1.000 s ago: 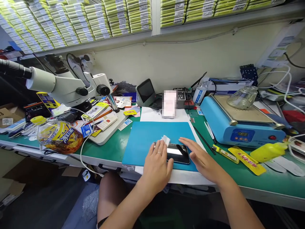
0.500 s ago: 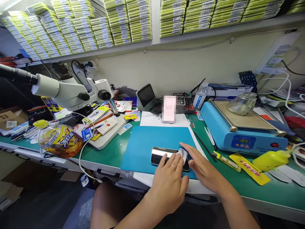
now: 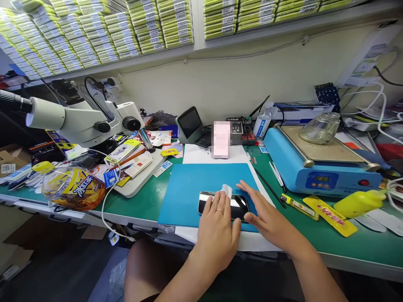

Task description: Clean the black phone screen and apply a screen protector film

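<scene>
A smartphone (image 3: 239,205) with a dark, shiny screen lies face up on a blue mat (image 3: 185,178). My left hand (image 3: 217,222) wears a ring and presses a white wipe (image 3: 226,191) onto the screen with its fingers together. The wipe's crumpled end sticks out beyond the fingertips, while the rest is hidden under them. At the phone's right end, my right hand (image 3: 267,216) is open with its fingers apart. Its thumb is close to the phone's corner, though I cannot tell whether it touches.
To the left stand a microscope (image 3: 78,121) and a large drink bottle (image 3: 74,186). A blue heating plate machine (image 3: 292,167) with a glass jar (image 3: 321,128) is at the right, near a yellow squeeze bottle (image 3: 359,203). White paper (image 3: 198,154) lies beneath the mat.
My left hand and the wipe have moved left along the phone, from its right end to the middle. My right hand stays by the right end, with the thumb now farther from the fingers.
</scene>
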### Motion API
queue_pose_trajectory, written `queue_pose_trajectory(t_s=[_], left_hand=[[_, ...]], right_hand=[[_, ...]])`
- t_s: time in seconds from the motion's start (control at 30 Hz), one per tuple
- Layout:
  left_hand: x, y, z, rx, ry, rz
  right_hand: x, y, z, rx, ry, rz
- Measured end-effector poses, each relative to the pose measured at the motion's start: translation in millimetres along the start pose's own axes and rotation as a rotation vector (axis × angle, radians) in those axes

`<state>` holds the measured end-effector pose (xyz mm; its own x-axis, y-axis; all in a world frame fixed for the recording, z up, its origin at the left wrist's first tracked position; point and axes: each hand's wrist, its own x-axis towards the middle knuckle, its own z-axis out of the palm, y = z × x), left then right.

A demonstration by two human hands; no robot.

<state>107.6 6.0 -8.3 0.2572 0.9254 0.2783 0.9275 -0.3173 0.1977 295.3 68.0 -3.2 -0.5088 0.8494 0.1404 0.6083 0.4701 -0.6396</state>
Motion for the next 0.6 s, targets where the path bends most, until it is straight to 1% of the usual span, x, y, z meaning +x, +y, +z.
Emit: queue_pose_trajectory(t_s=[0.1,0.17,0.23,0.37,0.47,0.6], left_hand=[[6,18,1.4,-0.047,-0.013,0.036],[8,23,0.2,-0.070,-0.027,0.049],[7,23,-2.4,-0.076,-0.033,0.055],[-3,14,-8.1,-0.069,-0.041,0.068],[-8,10,-8.6,-0.056,-0.040,0.069],[1,13,-5.5,-0.063,-0.037,0.050]], right_hand=[[-2,0,-1,0.085,0.028,0.001],[-3,0,-2,0.116,0.030,0.013],[-3,-1,-3,0.134,0.023,0.018],[-3,0,-3,0.148,0.008,0.009],[-3,-1,-4,0.138,0.008,0.008],[-3,-4,-5,0.121,0.011,-0.003]])
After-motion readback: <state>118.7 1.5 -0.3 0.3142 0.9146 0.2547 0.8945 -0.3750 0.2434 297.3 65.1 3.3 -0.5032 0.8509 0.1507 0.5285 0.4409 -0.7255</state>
